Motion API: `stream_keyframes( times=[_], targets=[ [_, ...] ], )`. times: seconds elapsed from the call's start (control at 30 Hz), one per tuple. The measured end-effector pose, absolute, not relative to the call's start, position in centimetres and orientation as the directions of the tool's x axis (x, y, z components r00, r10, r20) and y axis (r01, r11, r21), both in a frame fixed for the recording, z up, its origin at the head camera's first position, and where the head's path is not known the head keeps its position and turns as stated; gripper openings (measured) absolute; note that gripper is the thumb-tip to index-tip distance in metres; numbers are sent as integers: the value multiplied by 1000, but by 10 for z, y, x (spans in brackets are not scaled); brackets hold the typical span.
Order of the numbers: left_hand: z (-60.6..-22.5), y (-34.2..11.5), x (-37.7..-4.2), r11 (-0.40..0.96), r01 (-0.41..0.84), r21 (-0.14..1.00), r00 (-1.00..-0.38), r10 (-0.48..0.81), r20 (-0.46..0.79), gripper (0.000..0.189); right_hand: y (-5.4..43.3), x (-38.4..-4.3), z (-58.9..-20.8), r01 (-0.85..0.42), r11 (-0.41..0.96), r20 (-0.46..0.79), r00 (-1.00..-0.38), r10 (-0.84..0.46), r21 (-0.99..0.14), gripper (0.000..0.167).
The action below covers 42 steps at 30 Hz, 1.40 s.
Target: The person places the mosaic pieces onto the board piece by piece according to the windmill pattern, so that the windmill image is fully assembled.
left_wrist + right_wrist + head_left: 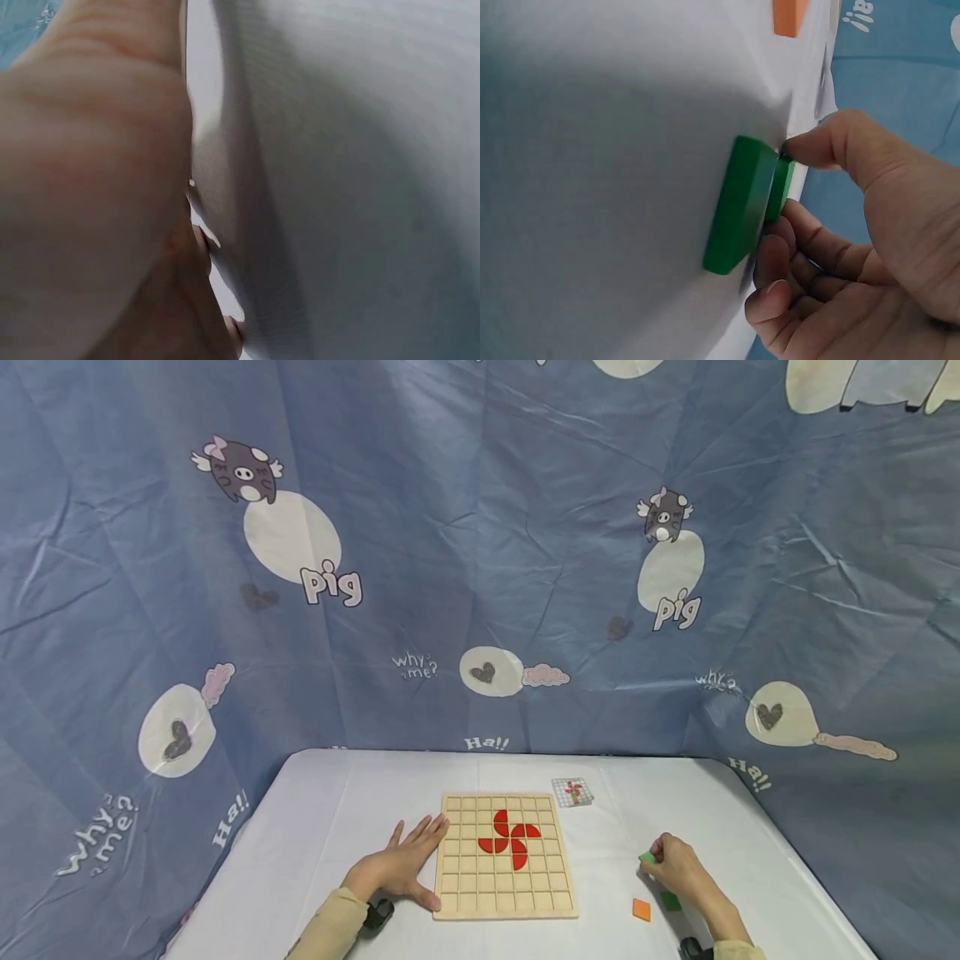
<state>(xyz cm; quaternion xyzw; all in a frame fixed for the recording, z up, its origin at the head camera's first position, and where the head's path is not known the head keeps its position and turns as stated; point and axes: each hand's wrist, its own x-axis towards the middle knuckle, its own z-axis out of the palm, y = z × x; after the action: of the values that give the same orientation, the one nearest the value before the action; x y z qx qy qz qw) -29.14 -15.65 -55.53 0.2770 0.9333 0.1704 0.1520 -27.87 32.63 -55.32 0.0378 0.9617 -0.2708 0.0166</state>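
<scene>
A square wooden grid board [495,906] lies on the white table, with several red curved pieces [519,850] set in a pinwheel on it. My left hand [405,864] rests at the board's left edge, its fingers spread and straight. In the left wrist view that hand [97,187] fills the left side, and the board cannot be made out. To the right of the board, my right hand [678,867] pinches a small green piece [781,187] between thumb and fingers. Another green block [739,206] lies on the table under the right wrist.
An orange diamond-shaped piece [641,909] lies between the board and the right forearm. A small card [573,792] with a gridded pinwheel picture sits beyond the board's upper right corner. A blue printed curtain [480,568] hangs around the table [315,802].
</scene>
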Motion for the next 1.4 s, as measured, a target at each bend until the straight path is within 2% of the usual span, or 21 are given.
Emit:
stream_keyframes(
  times=[0.27, 0.67, 1.2, 1.4],
  targets=[
    [-555, -157, -291, 792, 467, 393, -807, 564, -177, 132, 322, -281, -545, 42, 863, -52, -998, 19, -504, 22],
    [-553, -156, -286, 792, 458, 404, -810, 558, -178, 132, 316, -281, -551, 45, 880, -32, -999, 34, -474, 23],
    [-555, -155, -289, 803, 461, 379, -815, 552, -178, 134, 246, -276, -535, -168, 847, 82, -986, -147, -504, 21],
    [-553, -155, -288, 795, 466, 389, -809, 561, -177, 132, 215, -278, -529, -320, 809, 141, -947, -289, -493, 20]
  ],
)
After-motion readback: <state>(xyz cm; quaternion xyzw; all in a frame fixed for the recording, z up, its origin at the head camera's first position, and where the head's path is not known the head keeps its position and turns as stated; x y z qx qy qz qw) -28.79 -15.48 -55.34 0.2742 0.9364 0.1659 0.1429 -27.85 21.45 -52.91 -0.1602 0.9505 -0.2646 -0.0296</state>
